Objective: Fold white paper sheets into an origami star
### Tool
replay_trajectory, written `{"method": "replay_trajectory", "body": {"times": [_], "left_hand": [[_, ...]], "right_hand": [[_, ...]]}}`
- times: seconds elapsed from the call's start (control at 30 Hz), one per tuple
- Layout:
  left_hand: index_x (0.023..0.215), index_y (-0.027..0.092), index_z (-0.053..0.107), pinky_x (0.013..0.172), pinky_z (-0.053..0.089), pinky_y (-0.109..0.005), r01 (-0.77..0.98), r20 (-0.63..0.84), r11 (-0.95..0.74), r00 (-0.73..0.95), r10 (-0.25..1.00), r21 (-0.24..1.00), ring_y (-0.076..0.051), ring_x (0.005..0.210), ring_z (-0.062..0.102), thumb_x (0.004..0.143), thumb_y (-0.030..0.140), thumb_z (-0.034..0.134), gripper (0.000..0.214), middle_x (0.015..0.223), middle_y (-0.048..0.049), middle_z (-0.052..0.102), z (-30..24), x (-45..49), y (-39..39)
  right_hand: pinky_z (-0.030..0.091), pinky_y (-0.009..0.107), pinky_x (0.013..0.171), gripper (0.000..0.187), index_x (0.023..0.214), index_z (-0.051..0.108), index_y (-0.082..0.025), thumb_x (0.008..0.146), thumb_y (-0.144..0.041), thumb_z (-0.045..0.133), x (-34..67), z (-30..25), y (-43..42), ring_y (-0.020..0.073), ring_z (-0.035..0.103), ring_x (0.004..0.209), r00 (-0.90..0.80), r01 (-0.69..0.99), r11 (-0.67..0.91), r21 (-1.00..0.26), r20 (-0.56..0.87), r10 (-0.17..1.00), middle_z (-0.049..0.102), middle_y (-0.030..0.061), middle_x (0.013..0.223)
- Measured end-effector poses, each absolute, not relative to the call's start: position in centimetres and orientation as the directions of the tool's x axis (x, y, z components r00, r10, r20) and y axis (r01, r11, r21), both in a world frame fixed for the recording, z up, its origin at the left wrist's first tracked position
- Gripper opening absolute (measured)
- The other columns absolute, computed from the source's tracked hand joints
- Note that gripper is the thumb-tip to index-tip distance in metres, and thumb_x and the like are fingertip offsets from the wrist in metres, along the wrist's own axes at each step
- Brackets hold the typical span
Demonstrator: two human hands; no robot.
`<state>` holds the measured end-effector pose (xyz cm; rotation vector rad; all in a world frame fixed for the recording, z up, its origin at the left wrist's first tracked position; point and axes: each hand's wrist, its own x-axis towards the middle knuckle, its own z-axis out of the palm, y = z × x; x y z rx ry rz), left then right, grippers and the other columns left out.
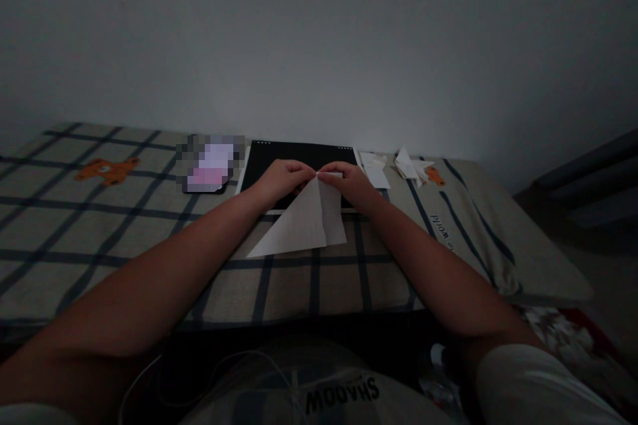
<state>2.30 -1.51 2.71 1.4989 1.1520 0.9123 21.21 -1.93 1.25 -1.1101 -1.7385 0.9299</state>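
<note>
A white sheet of paper (308,222), folded into a triangle shape, lies on the checked bedspread (100,226) in front of me. My left hand (280,179) pinches its top corner from the left. My right hand (349,182) pinches the same corner from the right, so the fingertips of both hands meet there. Both hands rest over a black board (299,154) that lies behind the paper.
A blurred pink and white object (209,165) lies left of the black board. Small folded white paper pieces (411,166) and a flat white sheet (375,170) sit to the right. A grey wall rises behind. White cable (219,365) runs across my lap.
</note>
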Motion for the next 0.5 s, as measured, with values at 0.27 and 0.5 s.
{"method": "replay_trajectory", "body": {"times": [0.27,0.5], "left_hand": [[0.071,0.015,0.071,0.05,0.039,-0.021,0.21,-0.014,-0.041,0.251,0.968,0.977,-0.01,0.054,0.051,0.071,0.029,0.067,0.015,0.058,0.0006,0.06,2.61,2.33,-1.42],[0.069,0.015,0.07,0.05,0.04,-0.021,0.214,-0.057,0.0,0.261,0.964,0.977,-0.01,0.054,0.051,0.069,0.026,0.067,0.011,0.057,0.0006,0.058,2.56,2.42,-1.38]], "right_hand": [[0.047,0.035,0.085,0.022,0.086,0.072,-0.019,0.077,-0.039,0.069,21.18,1.17,-1.83,0.0195,0.063,0.089,-0.245,0.297,0.325,-0.898,0.257,0.935,0.072,0.0045,0.092],[0.047,0.034,0.081,0.022,0.086,0.071,-0.019,0.078,-0.039,0.067,21.24,0.77,-1.64,0.0185,0.062,0.086,-0.285,0.309,0.334,-0.89,0.248,0.926,0.071,0.0038,0.089]]}}
